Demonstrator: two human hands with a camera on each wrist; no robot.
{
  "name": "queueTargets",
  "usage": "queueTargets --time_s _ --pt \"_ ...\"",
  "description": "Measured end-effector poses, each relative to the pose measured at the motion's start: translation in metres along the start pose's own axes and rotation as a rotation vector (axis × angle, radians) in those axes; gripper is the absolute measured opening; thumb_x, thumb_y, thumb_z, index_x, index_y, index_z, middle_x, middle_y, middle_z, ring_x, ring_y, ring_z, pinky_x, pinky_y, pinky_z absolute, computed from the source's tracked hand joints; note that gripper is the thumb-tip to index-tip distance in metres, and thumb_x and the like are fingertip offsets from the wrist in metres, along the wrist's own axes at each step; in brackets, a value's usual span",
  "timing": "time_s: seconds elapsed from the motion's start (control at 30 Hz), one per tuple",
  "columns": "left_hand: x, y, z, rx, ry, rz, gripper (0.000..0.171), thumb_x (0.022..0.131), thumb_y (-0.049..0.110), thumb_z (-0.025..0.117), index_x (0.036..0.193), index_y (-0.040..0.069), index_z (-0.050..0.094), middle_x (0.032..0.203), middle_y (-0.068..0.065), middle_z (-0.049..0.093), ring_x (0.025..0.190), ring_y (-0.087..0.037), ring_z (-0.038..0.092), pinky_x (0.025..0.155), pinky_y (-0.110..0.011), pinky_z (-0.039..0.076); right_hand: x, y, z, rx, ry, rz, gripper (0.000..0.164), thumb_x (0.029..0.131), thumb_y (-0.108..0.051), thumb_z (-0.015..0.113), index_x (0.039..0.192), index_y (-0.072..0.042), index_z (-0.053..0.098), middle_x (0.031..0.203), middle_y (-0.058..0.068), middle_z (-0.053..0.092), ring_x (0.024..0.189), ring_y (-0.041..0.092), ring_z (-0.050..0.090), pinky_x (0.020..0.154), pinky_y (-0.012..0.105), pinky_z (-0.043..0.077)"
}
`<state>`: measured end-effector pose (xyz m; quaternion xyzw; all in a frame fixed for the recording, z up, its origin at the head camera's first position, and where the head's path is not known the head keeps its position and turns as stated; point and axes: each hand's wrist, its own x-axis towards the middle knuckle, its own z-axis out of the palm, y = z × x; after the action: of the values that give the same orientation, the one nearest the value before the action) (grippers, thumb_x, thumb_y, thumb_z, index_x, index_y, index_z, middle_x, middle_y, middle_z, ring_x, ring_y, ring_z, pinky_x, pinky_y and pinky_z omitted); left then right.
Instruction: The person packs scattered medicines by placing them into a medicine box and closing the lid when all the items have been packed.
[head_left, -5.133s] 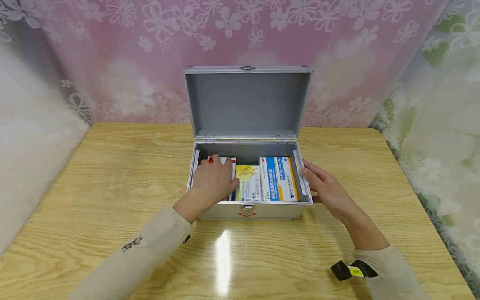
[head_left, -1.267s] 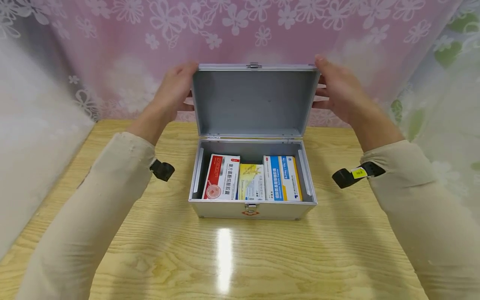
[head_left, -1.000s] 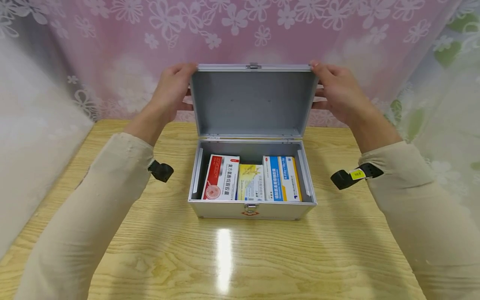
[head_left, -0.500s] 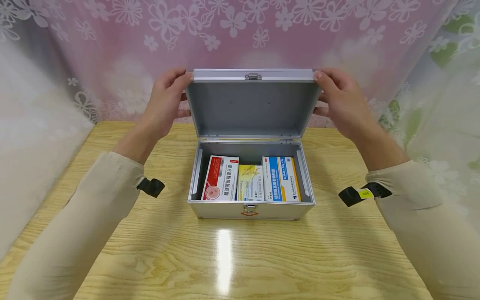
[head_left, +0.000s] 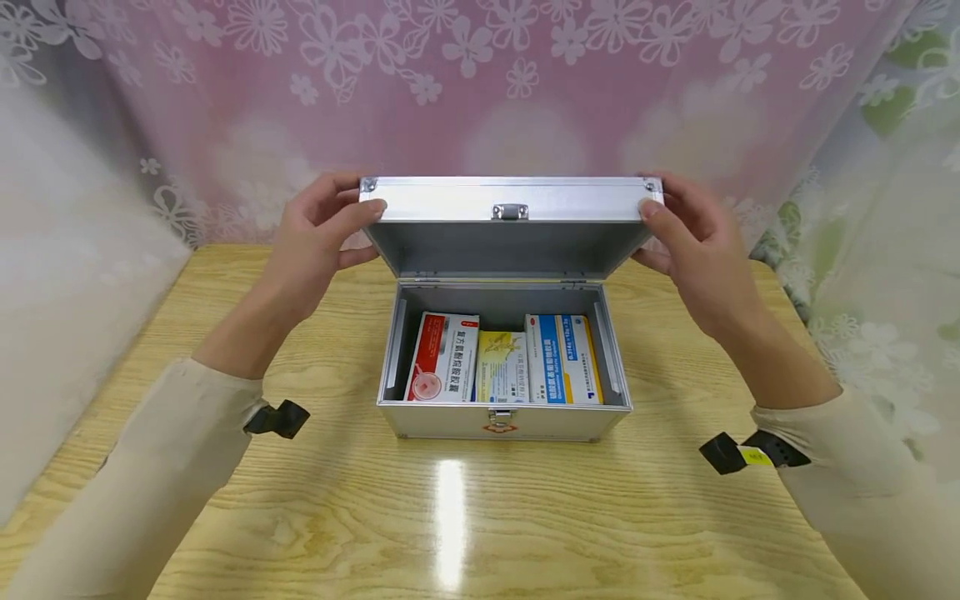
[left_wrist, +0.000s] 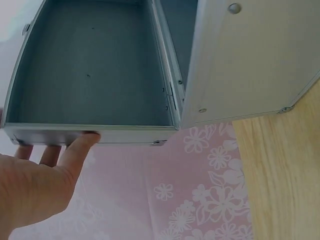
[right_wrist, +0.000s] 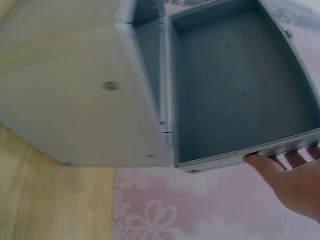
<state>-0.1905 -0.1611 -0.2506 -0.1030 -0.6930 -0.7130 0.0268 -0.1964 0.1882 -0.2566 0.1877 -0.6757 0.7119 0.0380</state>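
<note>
A silver metal medicine case [head_left: 442,422] stands on the table with its hinged lid [head_left: 450,200] tilted partway forward. My left hand [head_left: 311,242] grips the lid's left corner, thumb on the front rim and fingers behind. At the opposite corner my right hand [head_left: 708,258] holds the lid the same way. Both wrist views show the lid's grey inside, with the left hand [left_wrist: 40,187] and right hand [right_wrist: 297,182] at its side edges. Inside the case lie a red-and-white medicine box [head_left: 450,358], a smaller yellow one [head_left: 498,367] and a blue-and-white one [head_left: 551,358].
A wood-grain table [head_left: 315,508] lies under the case. Behind it hangs a pink flowered curtain [head_left: 510,108], with pale cloth at both sides. The case's front latch [head_left: 500,417] and the lid's clasp [head_left: 510,212] are apart.
Earlier my left hand was on the boxes inside the case and the right at its side. Both hands then took the upright lid, which has since tilted forward and down.
</note>
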Motion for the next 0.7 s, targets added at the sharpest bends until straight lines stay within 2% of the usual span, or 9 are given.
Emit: queueTargets --time_s 0.13,0.3,0.5,0.7 --pt "-0.011 -0.004 -0.003 0.001 -0.048 0.020 0.031 0.081 0.015 0.065 0.108 0.007 0.055 0.106 -0.015 0.049 0.092 -0.028 0.051 0.077 -0.034 0.048 -0.014 0.008 -0.002 0.015 -0.018 -0.096 0.039 0.087 -0.001 0.051 0.125 -0.001 0.048 0.118 0.020 0.044 0.104 0.027 0.048 0.079 0.030 0.046" --pt "-0.025 -0.012 -0.007 0.049 -0.121 0.125 0.026 0.080 0.007 0.064 0.106 0.004 0.060 0.103 -0.015 0.054 0.091 -0.027 0.052 0.077 -0.030 0.047 -0.031 0.017 -0.003 -0.044 -0.033 -0.186 0.040 0.084 0.008 0.051 0.124 0.004 0.049 0.116 0.019 0.051 0.094 0.024 0.052 0.078 0.024 0.046" --pt "-0.042 -0.024 -0.009 0.017 -0.174 0.208 0.032 0.077 -0.006 0.063 0.108 -0.003 0.061 0.112 -0.015 0.056 0.102 -0.026 0.050 0.076 -0.031 0.048 -0.049 0.025 -0.001 -0.054 -0.084 -0.261 0.040 0.080 0.014 0.051 0.120 0.013 0.047 0.120 0.026 0.047 0.096 0.026 0.050 0.076 0.024 0.047" --pt "-0.056 -0.036 -0.009 -0.018 -0.212 0.289 0.032 0.071 -0.018 0.063 0.102 -0.013 0.060 0.116 -0.024 0.049 0.110 -0.034 0.044 0.076 -0.036 0.048 -0.063 0.029 -0.001 -0.024 -0.184 -0.339 0.036 0.078 0.016 0.055 0.113 0.019 0.048 0.122 0.030 0.042 0.114 0.034 0.039 0.080 0.025 0.045"
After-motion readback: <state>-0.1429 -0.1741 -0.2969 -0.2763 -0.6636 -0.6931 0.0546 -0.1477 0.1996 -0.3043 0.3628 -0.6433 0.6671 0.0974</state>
